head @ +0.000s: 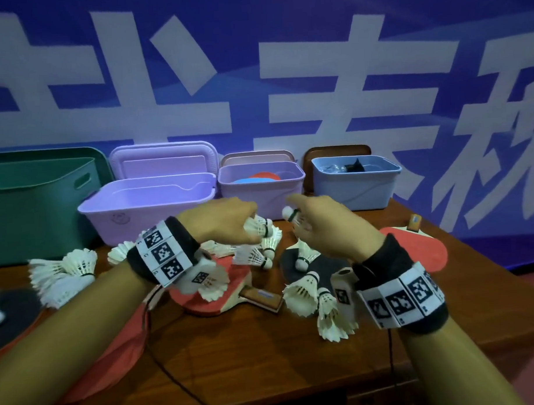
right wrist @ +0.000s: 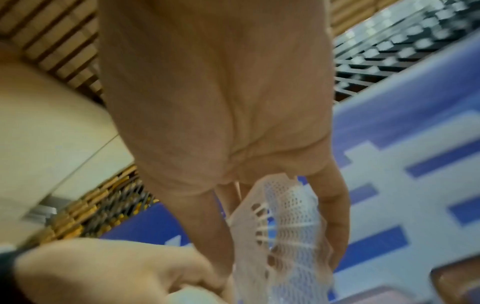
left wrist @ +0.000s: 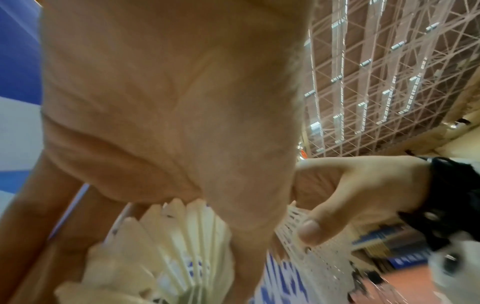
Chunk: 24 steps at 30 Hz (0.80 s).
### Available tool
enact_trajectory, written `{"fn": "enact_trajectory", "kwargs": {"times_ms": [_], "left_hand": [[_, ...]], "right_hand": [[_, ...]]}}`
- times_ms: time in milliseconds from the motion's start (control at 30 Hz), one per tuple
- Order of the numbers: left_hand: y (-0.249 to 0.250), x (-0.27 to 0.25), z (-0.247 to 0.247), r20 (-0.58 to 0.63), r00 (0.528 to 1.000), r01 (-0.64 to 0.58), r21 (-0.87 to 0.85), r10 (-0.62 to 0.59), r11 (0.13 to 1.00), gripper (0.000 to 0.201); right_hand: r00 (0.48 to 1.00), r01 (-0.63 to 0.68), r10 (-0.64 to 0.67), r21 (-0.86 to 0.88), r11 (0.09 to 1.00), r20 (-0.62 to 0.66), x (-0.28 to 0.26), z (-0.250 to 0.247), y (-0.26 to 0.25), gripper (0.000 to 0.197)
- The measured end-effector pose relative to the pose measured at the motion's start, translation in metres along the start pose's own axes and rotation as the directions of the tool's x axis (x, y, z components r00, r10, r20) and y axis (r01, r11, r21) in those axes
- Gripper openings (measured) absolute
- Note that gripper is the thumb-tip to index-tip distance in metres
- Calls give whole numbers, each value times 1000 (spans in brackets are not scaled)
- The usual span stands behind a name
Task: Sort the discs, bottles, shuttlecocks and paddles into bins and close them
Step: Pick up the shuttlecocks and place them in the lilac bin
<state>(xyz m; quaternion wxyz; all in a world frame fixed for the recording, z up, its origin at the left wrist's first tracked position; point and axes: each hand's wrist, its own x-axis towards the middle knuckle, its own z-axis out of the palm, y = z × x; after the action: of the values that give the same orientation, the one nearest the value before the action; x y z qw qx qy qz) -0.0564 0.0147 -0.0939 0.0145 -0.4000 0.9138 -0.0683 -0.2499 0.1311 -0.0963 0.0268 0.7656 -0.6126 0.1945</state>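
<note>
White feathered shuttlecocks (head: pixel 65 277) lay scattered over the wooden tabletop (head: pixel 265 369) among red and black paddles (head: pixel 304 270). The left hand (head: pixel 227 219) gripped a feathered shuttlecock (head: pixel 260 228), its fingers curled round the skirt; the left wrist view showed the feathers (left wrist: pixel 168 246) fanned beneath the palm. The right hand (head: pixel 324 227) pinched a second shuttlecock (head: pixel 292 215), cork end up; the right wrist view showed that its skirt was white mesh (right wrist: pixel 283 226), held between thumb and fingers. Both hands were raised above the pile, close together and just in front of the bins. Four open bins stood in a row along the blue banner (head: pixel 285 65): a green bin (head: pixel 32 204) at far left, a large lilac bin (head: pixel 145 206), a smaller lilac bin (head: pixel 259 196) holding red and blue discs (head: pixel 259 177), and a pale blue bin (head: pixel 356 187) with clear and dark items inside, too small to identify. Lids (head: pixel 164 159) leaned upright behind the bins.
</note>
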Motion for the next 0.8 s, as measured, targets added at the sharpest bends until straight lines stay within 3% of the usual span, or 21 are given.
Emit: {"fn": "enact_trajectory", "kwargs": {"times_ms": [100,200,333,400,533,633,800], "left_hand": [[-41,-11,-13,-116,984,122,-99,-133,988,47],[-82,-25,-24,-164,942,255,-210,-291,944,54],[-136,-37,-26,-155,904,329,-344,-399,880,48],[-160,-40,-23,-169,887,331,-414,-429,848,50],[-193,-42,-18,-323,807,333,-444,-495,832,44],[-214,-39,-14,-369,785,320,-446,-498,836,38],[-236,-38,-2,-387,741,316,-521,-549,793,41]], "right_hand": [[988,118,-85,280,953,-129,38,10,-35,47],[955,132,24,497,857,-294,86,36,-68,47],[934,55,217,717,695,-282,137,68,-110,49],[931,25,240,705,708,-274,159,83,-125,46],[913,-19,267,622,783,-308,201,104,-134,29],[924,-62,262,568,821,-277,225,103,-130,24],[950,-114,237,481,869,-205,254,104,-117,36]]}}
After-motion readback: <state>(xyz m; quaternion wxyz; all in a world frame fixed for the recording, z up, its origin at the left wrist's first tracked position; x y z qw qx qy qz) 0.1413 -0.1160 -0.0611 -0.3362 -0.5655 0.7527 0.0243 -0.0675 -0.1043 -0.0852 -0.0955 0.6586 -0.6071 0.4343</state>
